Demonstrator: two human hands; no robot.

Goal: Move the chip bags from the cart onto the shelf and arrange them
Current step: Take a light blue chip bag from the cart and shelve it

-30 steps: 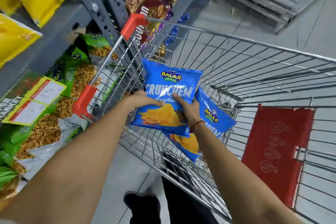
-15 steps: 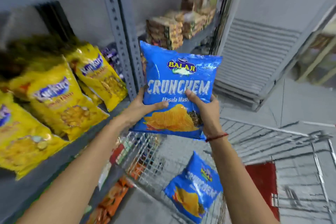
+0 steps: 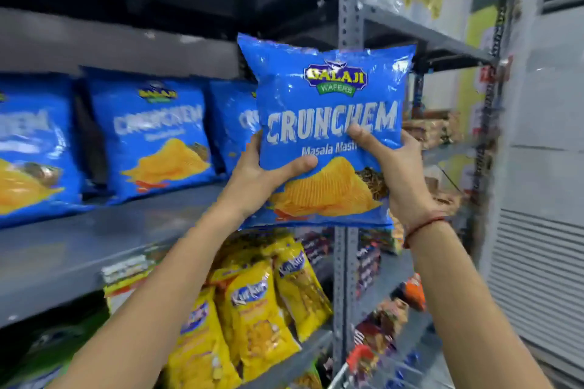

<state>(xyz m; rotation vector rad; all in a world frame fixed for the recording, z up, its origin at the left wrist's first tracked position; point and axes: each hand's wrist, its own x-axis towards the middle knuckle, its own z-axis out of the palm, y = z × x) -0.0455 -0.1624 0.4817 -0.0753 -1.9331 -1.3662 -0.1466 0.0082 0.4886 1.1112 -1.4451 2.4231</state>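
Observation:
A blue Crunchem chip bag (image 3: 328, 98) is held upright in front of the grey shelf (image 3: 94, 240), just right of a row of the same blue bags (image 3: 158, 136) standing on it. My left hand (image 3: 256, 177) grips the held bag's lower left edge, thumb across its front. My right hand (image 3: 395, 167) grips its lower right side. The bag's bottom edge hangs slightly past the shelf's right end, near the upright post (image 3: 347, 25). The cart is out of view.
Yellow snack bags (image 3: 262, 303) fill the shelf below. Right of the post, further shelves (image 3: 442, 38) carry mixed snack packs. A grey louvred panel (image 3: 537, 262) stands at the far right. An upper shelf (image 3: 110, 41) overhangs the blue row.
Both hands lifted the blue bag out of the cart and up to the shelf with the blue row. The view swung upward, so the cart dropped out of sight.

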